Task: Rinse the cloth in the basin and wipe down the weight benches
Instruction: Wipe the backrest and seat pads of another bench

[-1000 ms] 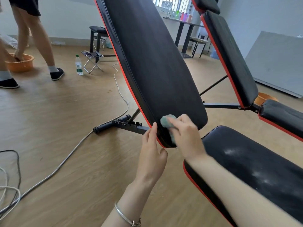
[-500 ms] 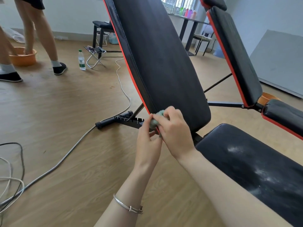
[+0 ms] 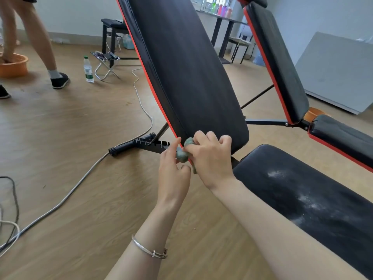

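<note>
Probably makeshift home gym: two weight benches (image 3: pixel 187 77), wood-look floor (image 3: pixel 60 148), folding stool (image 3: pixel 106 64).

The cloth (image 3: pixel 182 154) is held between the left hand (image 3: pixel 173 170) and the right hand (image 3: pixel 210 156) at the lower left edge of the backrest (image 3: pixel 187 77), with the seat pad (image 3: pixel 302 199) to their right. A second weight bench (image 3: pixel 278 63) is set behind and to the right. Further left, a water bottle (image 3: pixel 88 69) is stood just beside a folding stool (image 3: pixel 106 65), and a basin (image 3: pixel 14 66) is placed at the far left.
</note>
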